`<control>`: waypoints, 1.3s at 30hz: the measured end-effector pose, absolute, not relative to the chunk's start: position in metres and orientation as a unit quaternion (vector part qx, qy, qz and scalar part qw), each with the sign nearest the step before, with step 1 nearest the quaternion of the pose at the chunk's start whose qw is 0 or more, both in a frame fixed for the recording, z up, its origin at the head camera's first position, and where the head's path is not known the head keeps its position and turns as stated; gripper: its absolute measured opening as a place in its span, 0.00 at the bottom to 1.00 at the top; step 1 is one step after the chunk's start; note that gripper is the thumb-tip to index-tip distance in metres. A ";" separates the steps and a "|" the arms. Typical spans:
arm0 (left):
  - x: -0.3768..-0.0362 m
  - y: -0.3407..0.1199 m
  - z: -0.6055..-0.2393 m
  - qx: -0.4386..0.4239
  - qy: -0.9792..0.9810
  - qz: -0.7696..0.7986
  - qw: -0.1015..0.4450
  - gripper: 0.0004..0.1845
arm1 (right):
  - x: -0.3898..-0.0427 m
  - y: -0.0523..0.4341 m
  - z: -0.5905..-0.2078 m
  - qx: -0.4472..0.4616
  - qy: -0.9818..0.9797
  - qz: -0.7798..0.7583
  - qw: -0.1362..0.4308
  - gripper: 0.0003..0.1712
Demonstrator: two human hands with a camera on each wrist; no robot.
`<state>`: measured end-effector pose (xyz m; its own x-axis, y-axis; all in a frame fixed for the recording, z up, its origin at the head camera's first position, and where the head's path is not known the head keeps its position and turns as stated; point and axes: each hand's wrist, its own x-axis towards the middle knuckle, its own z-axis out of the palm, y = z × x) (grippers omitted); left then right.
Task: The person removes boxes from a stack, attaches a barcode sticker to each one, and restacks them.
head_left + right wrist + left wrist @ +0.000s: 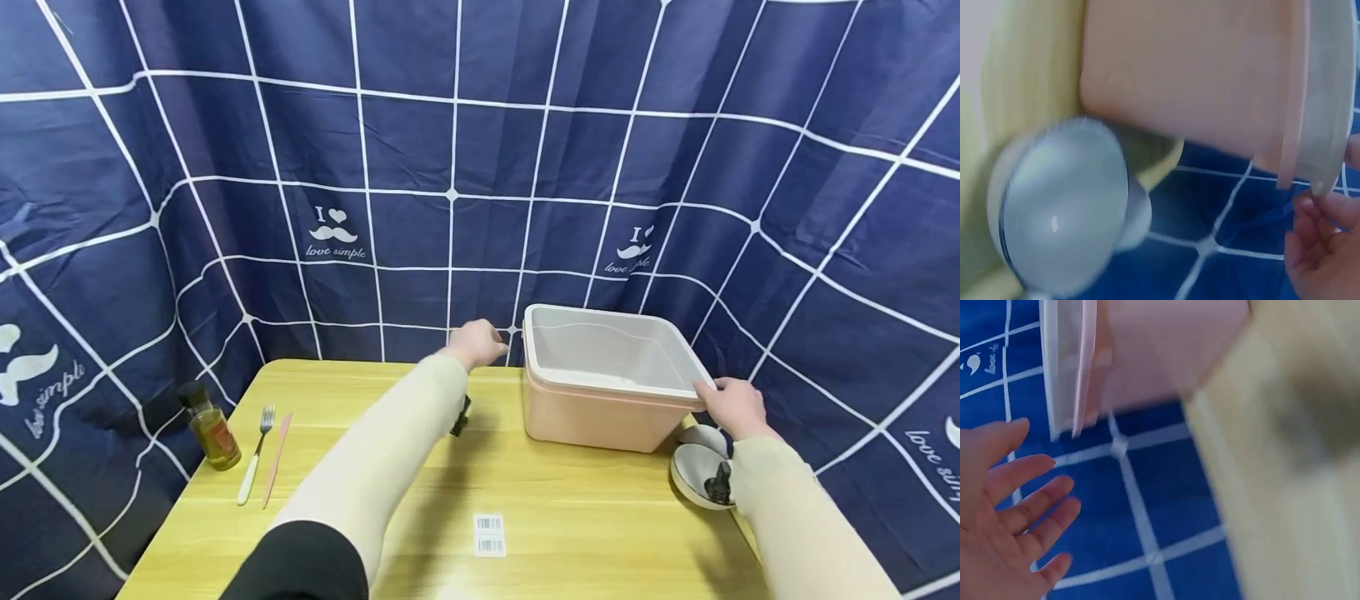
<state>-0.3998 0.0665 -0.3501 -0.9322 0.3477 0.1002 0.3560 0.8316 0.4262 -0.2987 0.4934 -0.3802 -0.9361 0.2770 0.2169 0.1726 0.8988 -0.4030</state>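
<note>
A pink plastic bin [600,412] with a white inner tub [611,346] stands on the back right of the table. My right hand [737,407] holds the inner tub's rim at the front right corner; in the right wrist view its thumb and fingers [1329,215] pinch that edge. My left hand [476,344] is off the bin's left side, apart from the rim. The left wrist view shows this left hand [1022,512] with spread, slightly bent fingers and nothing in them. Beside the bin's right side sits a white bowl [693,467], with another white, rounded dish [705,437] behind it.
On the wooden table [585,525] lie a fork [257,454] and a pink knife [277,460] at the left. A bottle of yellow liquid [213,433] stands by the left edge. Two barcode labels [489,535] lie front centre. Blue checked curtains [405,225] enclose the table.
</note>
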 end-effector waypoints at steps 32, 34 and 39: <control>-0.370 0.120 -0.381 0.049 -0.752 -0.657 -0.024 0.12 | -0.310 0.472 -0.380 -0.233 -0.696 0.661 0.155 0.16; -0.371 0.121 -0.380 0.047 -0.744 -0.666 -0.026 0.13 | -0.309 0.473 -0.379 -0.228 -0.680 0.681 0.149 0.16; -0.370 0.122 -0.379 0.051 -0.723 -0.689 -0.029 0.13 | -0.306 0.473 -0.374 -0.222 -0.672 0.694 0.131 0.13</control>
<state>-0.3701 0.1223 -0.3791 -0.9931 -0.0334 -0.1128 -0.1143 0.0459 0.9924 -0.3057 0.4726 -0.3741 -0.8670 0.4807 -0.1311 0.1158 -0.0617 -0.9914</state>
